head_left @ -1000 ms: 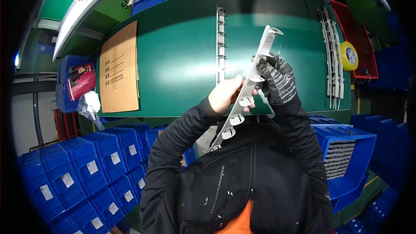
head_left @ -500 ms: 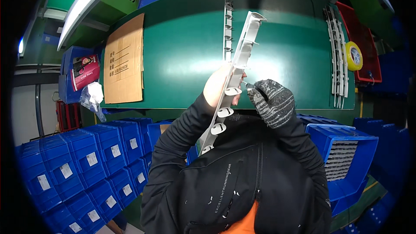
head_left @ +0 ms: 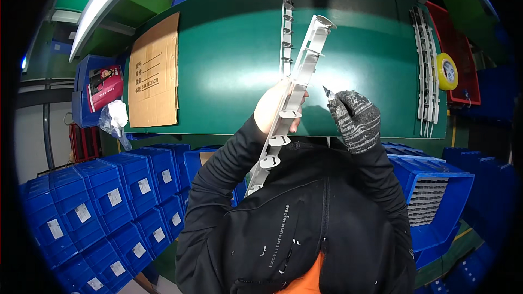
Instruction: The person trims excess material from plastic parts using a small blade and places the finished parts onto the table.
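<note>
My left hand (head_left: 269,108), bare, grips a long white plastic strip (head_left: 305,69) with several rounded tabs along it. The strip slants from near my chest up over the table, and some of my fingers curl around its right side. In a grey-and-black striped knit glove, my right hand (head_left: 357,122) is closed on a small pointed blade (head_left: 327,92) that juts up to the left from the fingers. The blade is apart from the strip; the rest of the tool is hidden in the glove. Another tabbed strip (head_left: 287,38) lies on the table beyond my left hand.
On the green table (head_left: 229,65) lies a flat cardboard sheet (head_left: 155,71) at left. Several tabbed strips (head_left: 426,71) and a yellow tape roll (head_left: 447,71) are at the right edge, near a red tray (head_left: 463,60). Blue crates (head_left: 111,190) stand lower left; another crate (head_left: 436,207) stands lower right.
My right hand has drawn away from the strip to the right, and the blade now shows clear of it. My left hand and the strip stay nearly in place.
</note>
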A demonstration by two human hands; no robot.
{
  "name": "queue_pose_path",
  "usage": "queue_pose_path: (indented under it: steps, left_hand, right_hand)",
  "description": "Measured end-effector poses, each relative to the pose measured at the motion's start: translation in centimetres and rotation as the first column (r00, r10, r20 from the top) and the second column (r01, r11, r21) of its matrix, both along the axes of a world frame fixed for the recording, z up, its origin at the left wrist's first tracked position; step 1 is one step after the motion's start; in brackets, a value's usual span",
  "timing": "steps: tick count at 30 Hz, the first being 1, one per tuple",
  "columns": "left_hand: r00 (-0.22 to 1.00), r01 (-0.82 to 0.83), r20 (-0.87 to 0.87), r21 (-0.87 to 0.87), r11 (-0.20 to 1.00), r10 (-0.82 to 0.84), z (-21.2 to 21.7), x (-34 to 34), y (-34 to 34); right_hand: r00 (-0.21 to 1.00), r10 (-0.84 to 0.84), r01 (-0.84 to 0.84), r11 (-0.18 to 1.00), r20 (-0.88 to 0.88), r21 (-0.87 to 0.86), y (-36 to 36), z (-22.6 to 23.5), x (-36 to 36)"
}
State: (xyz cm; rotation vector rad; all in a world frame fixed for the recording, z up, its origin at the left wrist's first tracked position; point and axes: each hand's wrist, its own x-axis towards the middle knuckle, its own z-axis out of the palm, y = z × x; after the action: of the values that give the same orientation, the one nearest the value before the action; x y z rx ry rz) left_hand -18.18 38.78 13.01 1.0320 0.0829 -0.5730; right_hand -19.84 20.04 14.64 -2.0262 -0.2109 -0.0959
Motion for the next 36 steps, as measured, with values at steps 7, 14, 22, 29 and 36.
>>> queue_pose_path:
  steps: [7, 14, 22, 29, 36]
  left_hand:
    - [1.000, -0.005, -0.013, -0.017, 1.000, 0.005, 0.0, -0.1, 0.1]
    - [0.999, -0.006, 0.036, -0.024, 1.000, 0.007, -0.3, -0.2, 0.2]
    - [0.993, 0.038, 0.108, 0.146, 0.988, -0.054, -0.3, 1.3, 2.1]
    - [0.881, -0.141, 0.464, 0.438, 0.888, -0.089, -0.3, 1.1, 1.1]
    - [0.853, -0.141, 0.507, 0.453, 0.880, -0.124, -0.1, 0.7, 0.7]
  right_hand:
    - [0.991, 0.136, -0.137, 0.988, -0.017, -0.064, 1.2, 0.4, -0.6]
    - [0.996, 0.088, -0.088, 0.987, -0.001, -0.136, 1.0, 0.1, -0.4]
    - [0.968, -0.005, 0.109, 0.911, -0.253, 0.398, -0.9, -1.8, -0.3]
    - [0.989, 0.144, -0.137, 0.983, -0.046, 0.126, -0.5, 0.5, 1.7]
    - [0.993, 0.098, -0.092, 0.992, 0.068, -0.087, -0.6, 0.8, 1.5]
